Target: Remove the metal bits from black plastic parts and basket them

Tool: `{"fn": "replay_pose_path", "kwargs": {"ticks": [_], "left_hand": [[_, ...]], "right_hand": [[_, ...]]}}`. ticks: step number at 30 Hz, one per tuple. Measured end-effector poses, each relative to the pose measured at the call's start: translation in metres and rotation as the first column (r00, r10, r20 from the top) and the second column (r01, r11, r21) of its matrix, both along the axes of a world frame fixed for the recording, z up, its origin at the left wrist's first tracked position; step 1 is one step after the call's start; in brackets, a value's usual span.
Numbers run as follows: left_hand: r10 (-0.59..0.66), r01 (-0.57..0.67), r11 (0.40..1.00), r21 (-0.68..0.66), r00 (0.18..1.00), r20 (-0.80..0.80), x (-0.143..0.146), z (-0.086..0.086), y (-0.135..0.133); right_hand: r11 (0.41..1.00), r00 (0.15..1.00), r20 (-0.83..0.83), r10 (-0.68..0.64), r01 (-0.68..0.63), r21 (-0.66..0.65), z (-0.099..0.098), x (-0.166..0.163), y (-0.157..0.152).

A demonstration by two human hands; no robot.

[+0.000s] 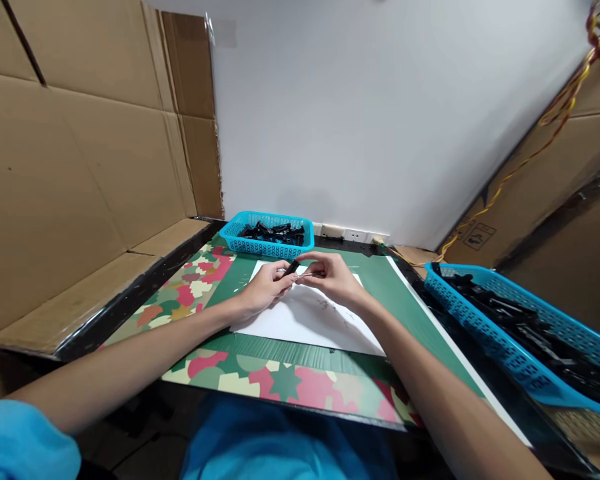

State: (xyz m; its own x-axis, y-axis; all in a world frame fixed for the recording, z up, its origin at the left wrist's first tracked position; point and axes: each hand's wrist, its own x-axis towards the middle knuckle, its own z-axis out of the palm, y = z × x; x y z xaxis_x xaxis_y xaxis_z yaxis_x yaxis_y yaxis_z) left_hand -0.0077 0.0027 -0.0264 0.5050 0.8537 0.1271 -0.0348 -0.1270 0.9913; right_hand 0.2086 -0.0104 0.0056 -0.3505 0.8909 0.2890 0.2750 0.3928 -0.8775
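My left hand (264,291) is closed around a small black plastic part (293,267), whose upper end sticks out past the fingers. In my right hand (338,277), thumb and fingers pinch a thin silvery tool (307,274), perhaps tweezers. Its tip points left and meets the black part or lies right beside it; which one I cannot tell. Both hands are raised over a white sheet of paper (300,323). Several tiny dark pieces (326,305) lie scattered on the sheet below my right hand, too small to name.
A blue basket (267,250) of black parts stands at the back against the wall. Another blue basket (485,337), full of longer black parts, is at the right. Cardboard (80,133) walls the left side. Yellow-red wires (510,175) hang down on the right near wall sockets (355,235).
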Motion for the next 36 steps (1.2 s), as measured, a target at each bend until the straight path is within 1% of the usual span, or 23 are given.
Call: {"fn": "replay_pose_path", "kwargs": {"ticks": [4,7,10,12,15,20,23,25,27,29,32,36], "left_hand": [[-0.003,0.003,1.0,-0.008,1.0,0.026,0.0,0.001,-0.002],[0.002,0.002,0.998,-0.063,0.999,0.048,0.001,0.004,-0.003],[0.025,-0.016,0.992,-0.128,0.997,0.072,0.002,0.008,-0.004],[0.039,-0.026,0.987,-0.156,0.996,0.081,0.003,0.01,-0.004],[0.036,-0.019,0.984,-0.179,0.995,0.092,0.004,0.011,-0.005],[0.028,-0.003,0.975,-0.223,0.994,0.109,0.005,0.01,-0.005],[-0.011,0.055,0.947,-0.316,0.99,0.139,0.003,0.012,-0.006],[-0.046,0.109,0.91,-0.4,0.985,0.163,0.001,0.015,-0.007],[-0.06,0.132,0.881,-0.455,0.984,0.169,-0.001,0.017,-0.008],[-0.068,0.127,0.874,-0.469,0.988,0.14,-0.001,0.019,-0.01],[-0.085,0.116,0.885,-0.45,0.992,0.088,0.0,0.022,-0.015],[-0.092,0.103,0.897,-0.429,0.995,0.046,0.003,0.026,-0.021]], "right_hand": [[1.0,1.0,0.01,-0.013,0.014,-0.01,0.001,-0.001,0.0],[1.0,1.0,0.0,-0.029,0.029,-0.008,0.0,-0.001,0.001],[0.997,0.998,-0.006,-0.066,0.066,0.028,-0.002,-0.001,0.003],[0.995,0.996,0.018,-0.087,0.086,0.044,-0.004,-0.001,0.004],[0.996,0.995,0.051,-0.087,0.086,0.035,-0.007,-0.002,0.004],[0.995,0.996,0.006,-0.09,0.089,0.047,-0.008,-0.006,0.003],[0.99,0.992,-0.024,-0.124,0.125,0.071,-0.006,-0.007,0.002],[0.981,0.986,-0.028,-0.167,0.169,0.094,-0.003,-0.005,0.001],[0.971,0.978,-0.012,-0.208,0.208,0.114,-0.002,-0.003,0.001],[0.968,0.974,0.024,-0.226,0.222,0.118,-0.001,-0.001,0.0],[0.971,0.973,0.079,-0.218,0.208,0.117,-0.002,0.0,0.001],[0.965,0.965,0.118,-0.234,0.216,0.147,-0.003,0.001,0.002]]}}
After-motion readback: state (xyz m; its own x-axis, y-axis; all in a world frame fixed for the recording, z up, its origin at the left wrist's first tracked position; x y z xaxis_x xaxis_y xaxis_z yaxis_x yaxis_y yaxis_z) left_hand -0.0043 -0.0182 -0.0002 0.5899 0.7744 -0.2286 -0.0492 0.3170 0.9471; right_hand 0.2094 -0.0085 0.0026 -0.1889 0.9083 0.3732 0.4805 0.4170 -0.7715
